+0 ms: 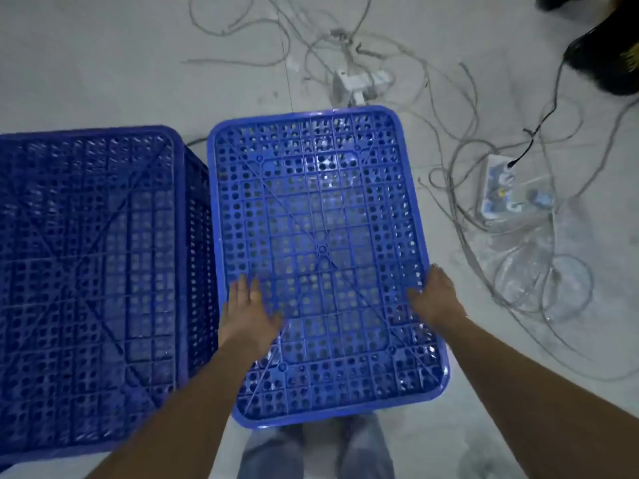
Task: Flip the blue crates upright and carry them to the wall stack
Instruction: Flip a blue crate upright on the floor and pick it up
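Two blue perforated crates stand upside down on the floor, their ribbed bottoms facing up. The right crate (321, 216) is straight in front of me. My left hand (250, 312) lies flat on its bottom near the left edge, fingers spread. My right hand (435, 295) rests at the crate's right edge, fingers curled over the rim. The left crate (90, 257) sits close beside it, darker, partly cut off by the frame. No wall stack is in view.
Tangled grey cables (460, 188) spread over the floor behind and right of the crate. A white power strip (498, 184) and a white adapter (349, 83) lie among them. A dark object (605, 53) is at the top right. My legs (314, 451) show below.
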A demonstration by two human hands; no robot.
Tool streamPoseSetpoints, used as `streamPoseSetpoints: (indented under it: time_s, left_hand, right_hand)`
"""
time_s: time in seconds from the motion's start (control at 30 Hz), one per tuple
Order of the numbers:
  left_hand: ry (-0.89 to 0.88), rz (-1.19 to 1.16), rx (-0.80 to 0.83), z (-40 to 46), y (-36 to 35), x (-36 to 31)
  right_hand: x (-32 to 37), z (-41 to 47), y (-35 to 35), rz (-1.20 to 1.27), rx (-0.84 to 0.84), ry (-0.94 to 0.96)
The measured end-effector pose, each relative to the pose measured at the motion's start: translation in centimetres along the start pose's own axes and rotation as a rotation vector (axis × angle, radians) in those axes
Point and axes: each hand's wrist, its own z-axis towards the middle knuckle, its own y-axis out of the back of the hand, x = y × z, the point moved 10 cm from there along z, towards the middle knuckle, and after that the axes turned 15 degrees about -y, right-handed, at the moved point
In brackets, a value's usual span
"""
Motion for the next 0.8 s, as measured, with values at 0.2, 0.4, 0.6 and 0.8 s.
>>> streamPoseSetpoints:
  time_s: [0.2,0.4,0.6,0.8]
  left_hand:
    - [0.065,-0.047,-0.112,1.2,-2.7,1.9]
    - [0.113,-0.21,-0.163,1.1,-2.5,1.9]
    - [0.188,-0.532,-0.207,0.6,-1.7,0.7]
    - [0.185,-0.711,-0.141,-0.3,-1.5,-2.1]
  right_hand:
    - [0.6,5.1,0.8,0.349,-0.012,-0.105]
    - [0.7,4.8,2.5,0.304,-0.02,-0.012]
    - [0.5,-0.4,4.2,0.4,-0.109,0.14]
    - [0.3,-7.9,7.8,0.479,-0.222,0.177]
